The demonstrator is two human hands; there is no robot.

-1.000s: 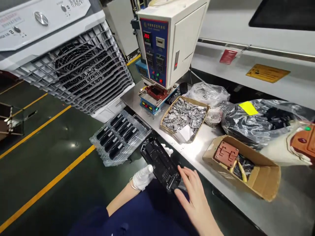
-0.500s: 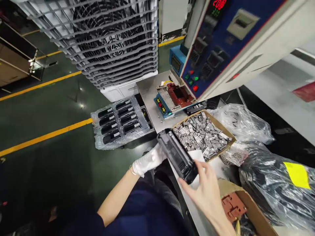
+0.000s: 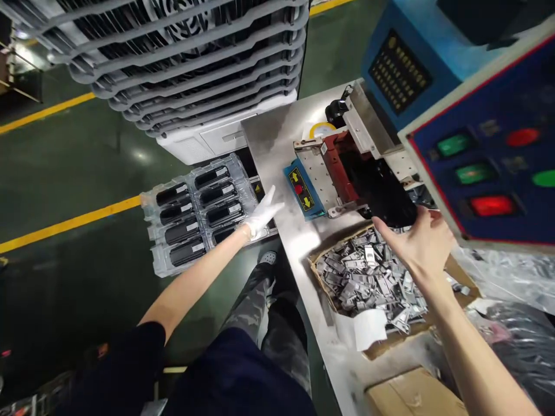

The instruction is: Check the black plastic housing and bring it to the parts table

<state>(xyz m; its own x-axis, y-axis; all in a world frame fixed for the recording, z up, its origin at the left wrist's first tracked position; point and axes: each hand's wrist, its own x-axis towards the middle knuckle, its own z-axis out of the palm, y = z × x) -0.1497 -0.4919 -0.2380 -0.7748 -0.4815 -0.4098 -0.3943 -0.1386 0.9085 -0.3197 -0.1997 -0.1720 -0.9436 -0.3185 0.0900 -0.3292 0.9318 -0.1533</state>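
Observation:
My bare right hand (image 3: 418, 242) grips the near end of a black plastic housing (image 3: 384, 193), which lies in the red fixture (image 3: 336, 167) of the press machine. My left hand (image 3: 262, 214), in a white glove, hovers with fingers spread at the table's left edge, holding nothing, just right of a clear tray (image 3: 197, 211) of black parts. A cardboard box of small grey metal pieces (image 3: 368, 283) sits directly under my right wrist.
The machine's blue control panel (image 3: 489, 167) with green and red buttons overhangs at right. A large grey fan unit (image 3: 182, 63) stands at the back left. Plastic bags (image 3: 515, 323) lie at right, another cardboard box (image 3: 411, 396) at the bottom. The floor has a yellow line (image 3: 65, 222).
The black housing went from both hands near my lap into the machine's fixture. My left hand let go and moved left toward the tray. My head leaned in closer to the machine.

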